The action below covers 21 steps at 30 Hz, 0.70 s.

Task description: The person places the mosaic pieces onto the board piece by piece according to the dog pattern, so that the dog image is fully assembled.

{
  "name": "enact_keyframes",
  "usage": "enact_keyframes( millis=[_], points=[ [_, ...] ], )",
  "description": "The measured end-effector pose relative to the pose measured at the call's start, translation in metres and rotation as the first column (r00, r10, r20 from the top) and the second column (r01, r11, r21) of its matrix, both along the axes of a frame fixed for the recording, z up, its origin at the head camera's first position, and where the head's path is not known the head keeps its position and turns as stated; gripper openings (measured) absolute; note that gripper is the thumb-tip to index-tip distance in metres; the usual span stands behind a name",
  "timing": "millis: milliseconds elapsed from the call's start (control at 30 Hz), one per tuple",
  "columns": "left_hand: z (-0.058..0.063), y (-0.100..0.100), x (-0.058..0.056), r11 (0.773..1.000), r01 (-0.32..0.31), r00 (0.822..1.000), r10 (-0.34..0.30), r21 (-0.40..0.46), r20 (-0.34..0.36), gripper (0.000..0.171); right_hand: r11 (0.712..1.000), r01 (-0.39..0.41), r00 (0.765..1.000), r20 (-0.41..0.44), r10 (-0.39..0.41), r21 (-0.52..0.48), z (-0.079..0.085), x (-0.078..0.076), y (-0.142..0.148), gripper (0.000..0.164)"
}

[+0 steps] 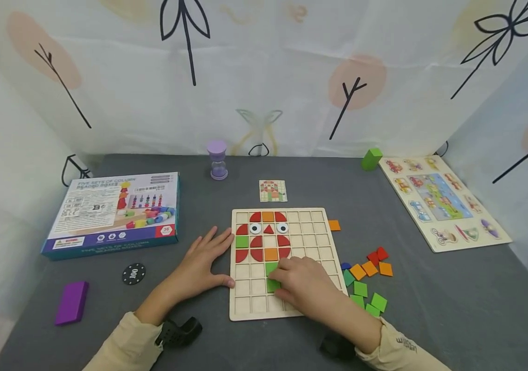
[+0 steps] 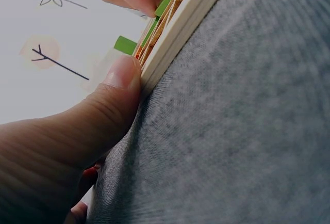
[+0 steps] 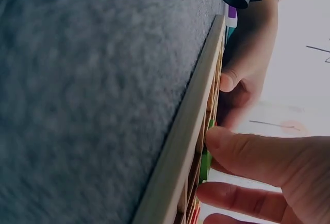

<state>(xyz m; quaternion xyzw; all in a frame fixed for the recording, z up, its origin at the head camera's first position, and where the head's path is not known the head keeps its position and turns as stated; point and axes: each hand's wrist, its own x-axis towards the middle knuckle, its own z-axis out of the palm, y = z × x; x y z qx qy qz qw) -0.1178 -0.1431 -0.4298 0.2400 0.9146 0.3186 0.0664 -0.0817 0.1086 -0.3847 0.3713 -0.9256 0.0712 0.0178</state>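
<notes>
A wooden grid board (image 1: pixel 301 242) lies on the table, with red curved tiles (image 1: pixel 257 255), orange squares and two eye pieces (image 1: pixel 255 228) set in its upper cells. My right hand (image 1: pixel 308 286) pinches a green square tile (image 1: pixel 273 285) between thumb and finger, low over the board's middle column. That tile sits tilted at the cells in the left wrist view. Just above it is another green tile (image 1: pixel 270 268), partly covered by the fingers. My left hand (image 1: pixel 201 265) rests with spread fingers along the board's left edge, its thumb (image 2: pixel 124 74) against the rim.
Loose green tiles (image 1: pixel 378 302), orange tiles (image 1: pixel 369 268) and red tiles (image 1: pixel 377 255) lie right of the board. A pattern card (image 1: pixel 273 191) and purple sand timer (image 1: pixel 217 161) stand behind it. Leftward are a box (image 1: pixel 113 211), a black chip (image 1: pixel 134 274) and a purple block (image 1: pixel 71 303).
</notes>
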Motion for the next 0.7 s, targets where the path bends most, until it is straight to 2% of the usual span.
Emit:
enact_keyframes(
  millis=[300,400,533,633,700],
  points=[
    [0.000,-0.001,0.000,1.000,0.002,1.000,-0.002,-0.008,-0.005,0.098,0.999,0.016,0.999,0.038,-0.018,0.042,0.002,0.004,0.002,0.027],
    [0.000,-0.001,0.000,1.000,0.004,1.000,-0.004,-0.011,-0.007,0.098,0.998,0.052,0.996,0.065,-0.055,0.041,0.008,0.005,0.011,0.030],
    [-0.001,0.000,0.000,1.000,0.001,1.000,-0.001,-0.007,-0.005,0.098,0.983,0.182,0.983,0.038,-0.182,0.008,0.017,0.008,0.045,0.035],
    [-0.001,0.000,0.000,1.000,-0.003,1.000,0.003,-0.012,-0.005,0.098,0.951,0.308,0.951,0.014,-0.308,-0.025,0.019,0.015,0.079,0.034],
    [-0.001,0.000,0.000,1.000,-0.008,1.000,0.008,-0.013,-0.007,0.098,0.923,0.384,0.923,0.027,-0.383,-0.038,0.018,0.019,0.098,0.031]
  ],
)
